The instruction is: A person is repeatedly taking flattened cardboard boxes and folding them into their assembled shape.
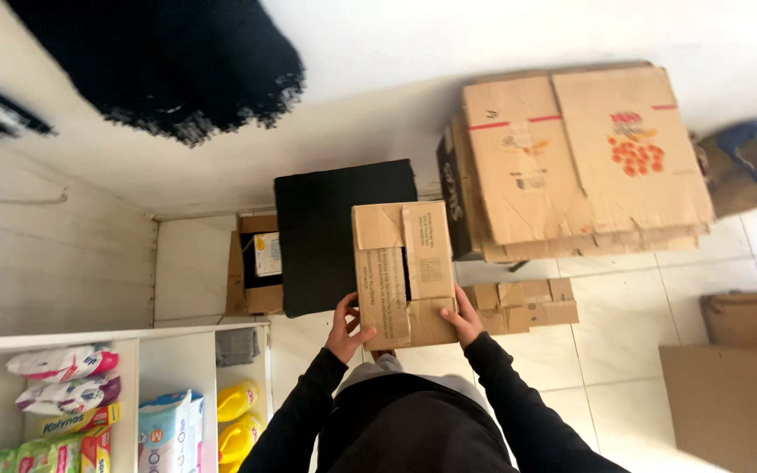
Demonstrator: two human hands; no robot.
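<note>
A brown cardboard box with its flaps partly shut is held out in front of me, over the tiled floor. My left hand grips its near left corner. My right hand grips its near right edge. Both arms are in black sleeves. The box partly covers a black square box standing just beyond it on the floor.
A tall stack of flattened cardboard stands at the right by the wall, with torn cardboard pieces beneath. An open box sits left of the black one. White shelves at lower left hold packets and yellow bottles. More cardboard lies at lower right.
</note>
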